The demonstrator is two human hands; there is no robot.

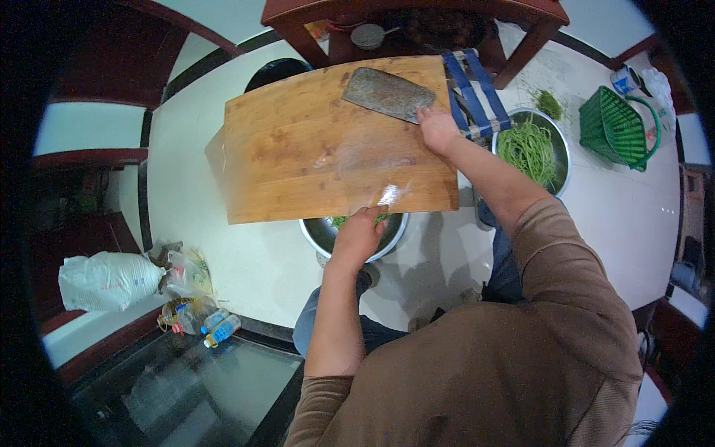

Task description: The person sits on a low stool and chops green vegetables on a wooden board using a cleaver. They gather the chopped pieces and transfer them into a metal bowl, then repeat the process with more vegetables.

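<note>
A wooden cutting board [296, 162] lies before me. A clear plastic sheet [217, 162] covers part of it and juts past its left edge. On the board's far right part, a dark-bladed cleaver [385, 92] rests flat. My right hand [438, 127] grips its handle end, fingers against the blade's near corner; the handle is hidden. At the board's near edge, my left hand [357, 234] pinches what looks like the sheet, beside a bright glare. Beneath that hand, partly under the board, stands a metal bowl [399, 237] with cut greens [339, 221].
A metal bowl [565, 162] of long green beans [525, 148] stands at right, near green scraps [547, 105] and a green basket [614, 131]. Blue-and-white stool webbing [472, 89] shows beyond the board. A reddish wooden table [413, 14] stands behind; bottles [220, 329] lie lower left.
</note>
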